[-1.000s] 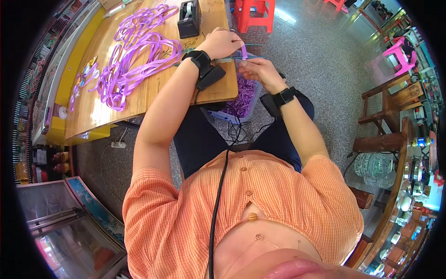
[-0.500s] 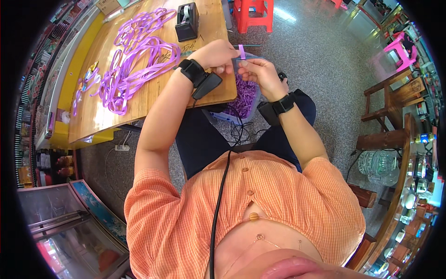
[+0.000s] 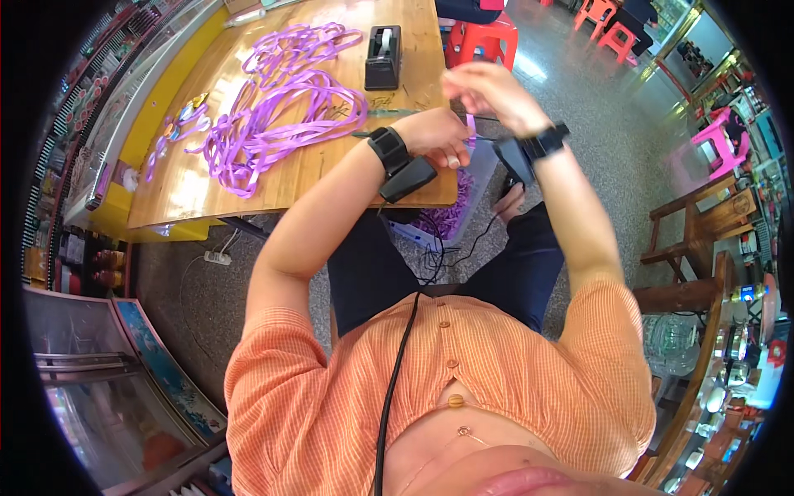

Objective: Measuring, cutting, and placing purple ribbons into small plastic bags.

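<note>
My left hand (image 3: pixel 432 137) is over the table's right edge, its fingers curled beside thin dark rods (image 3: pixel 488 118). Its grip is partly hidden. A short strip of purple ribbon (image 3: pixel 471 124) stands across the rods, just right of that hand. My right hand (image 3: pixel 496 95) is raised above and right of the strip, slightly blurred, with fingers and thumb apart and nothing visible between them. Below both hands, a translucent plastic bin (image 3: pixel 488 178) holds many small purple ribbon pieces (image 3: pixel 447 219). Long loops of purple ribbon (image 3: pixel 285 124) lie on the table.
A black tape dispenser (image 3: pixel 383 70) stands on the wooden table (image 3: pixel 322 178) beyond my left hand. Red plastic stools (image 3: pixel 488 37) are past the table's far right corner, near another person's leg. Black cables (image 3: pixel 438 260) hang between my knees. A wooden chair (image 3: pixel 703 219) stands at right.
My right hand has let go near the ribbon strip and lifted up and away. My left hand has stayed by the rods. The whole view has shifted, moving the table rightward.
</note>
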Demonstrator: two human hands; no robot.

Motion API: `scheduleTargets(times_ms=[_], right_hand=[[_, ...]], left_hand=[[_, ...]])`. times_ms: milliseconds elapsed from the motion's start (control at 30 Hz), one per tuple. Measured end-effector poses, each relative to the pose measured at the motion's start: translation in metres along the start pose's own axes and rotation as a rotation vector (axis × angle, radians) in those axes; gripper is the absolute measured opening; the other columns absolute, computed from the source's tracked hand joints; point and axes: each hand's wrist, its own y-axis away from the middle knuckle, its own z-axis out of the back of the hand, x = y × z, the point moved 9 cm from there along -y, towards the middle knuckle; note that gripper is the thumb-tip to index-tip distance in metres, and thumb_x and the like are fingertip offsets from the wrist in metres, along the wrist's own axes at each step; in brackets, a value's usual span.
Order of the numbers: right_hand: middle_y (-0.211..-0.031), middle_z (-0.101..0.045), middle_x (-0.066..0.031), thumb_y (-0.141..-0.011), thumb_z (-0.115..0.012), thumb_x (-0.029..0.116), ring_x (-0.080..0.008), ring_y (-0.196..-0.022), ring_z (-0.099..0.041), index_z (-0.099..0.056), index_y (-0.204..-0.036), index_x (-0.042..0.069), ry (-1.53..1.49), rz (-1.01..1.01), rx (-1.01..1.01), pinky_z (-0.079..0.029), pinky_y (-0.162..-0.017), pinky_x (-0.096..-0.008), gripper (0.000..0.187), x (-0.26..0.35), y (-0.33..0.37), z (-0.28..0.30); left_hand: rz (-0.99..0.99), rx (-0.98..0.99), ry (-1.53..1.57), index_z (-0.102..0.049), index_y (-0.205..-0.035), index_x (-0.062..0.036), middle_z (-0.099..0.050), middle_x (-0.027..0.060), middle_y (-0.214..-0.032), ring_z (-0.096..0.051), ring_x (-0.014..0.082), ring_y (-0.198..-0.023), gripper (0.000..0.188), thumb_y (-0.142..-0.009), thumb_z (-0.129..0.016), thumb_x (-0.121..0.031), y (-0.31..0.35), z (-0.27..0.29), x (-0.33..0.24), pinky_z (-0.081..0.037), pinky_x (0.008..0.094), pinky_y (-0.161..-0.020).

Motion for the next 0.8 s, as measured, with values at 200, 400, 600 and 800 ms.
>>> scheduleTargets(times_ms=[200, 400, 600, 800], right_hand=[[-0.089, -0.071, 0.0029, -0.089, -0.073, 0.031, -0.0018, -0.055, -0.042, -0.07, -0.101, 0.009, 0.013, -0.192, -0.036, -0.037, -0.047, -0.0178, 0.026, -0.011, -0.123, -0.023], [-0.085, -0.071, -0.0016, -0.083, -0.077, 0.028, -0.0054, -0.053, -0.043, -0.071, -0.09, 0.008, 0.12, -0.243, -0.063, -0.038, -0.045, -0.0234, 0.023, -0.026, -0.156, -0.032], [-0.077, -0.068, -0.0004, -0.083, -0.076, 0.021, -0.0042, -0.049, -0.04, -0.07, -0.087, 0.006, 0.018, -0.317, -0.044, -0.034, -0.039, -0.0226, 0.016, -0.034, -0.169, -0.041], [-0.075, -0.064, 0.0024, -0.086, -0.075, 0.019, -0.0007, -0.049, -0.036, -0.064, -0.096, 0.005, -0.133, -0.288, -0.08, -0.024, -0.038, -0.0173, 0.021, -0.02, -0.157, -0.047]], left_hand=[[-0.039, 0.055, -0.095, -0.06, -0.109, -0.001, -0.071, 0.009, -0.084, -0.059, 0.0118, -0.057, 0.034, -0.093, -0.057, -0.03, 0.008, -0.004, -0.004, -0.047, 0.0261, -0.047], [-0.063, 0.125, -0.144, -0.065, -0.094, 0.0026, -0.073, 0.0131, -0.088, -0.064, 0.0167, -0.063, 0.025, -0.086, -0.048, -0.013, 0.007, -0.006, -0.005, -0.049, 0.0294, -0.05], [-0.039, 0.197, -0.066, -0.071, -0.09, -0.0007, -0.071, 0.0071, -0.083, -0.06, 0.0116, -0.061, 0.02, -0.084, -0.056, -0.012, -0.002, -0.004, 0.003, -0.045, 0.0242, -0.051], [-0.105, 0.302, -0.079, -0.071, -0.097, 0.0018, -0.072, 0.0086, -0.089, -0.065, 0.013, -0.07, 0.027, -0.092, -0.054, -0.018, -0.012, -0.003, 0.006, -0.05, 0.0245, -0.062]])
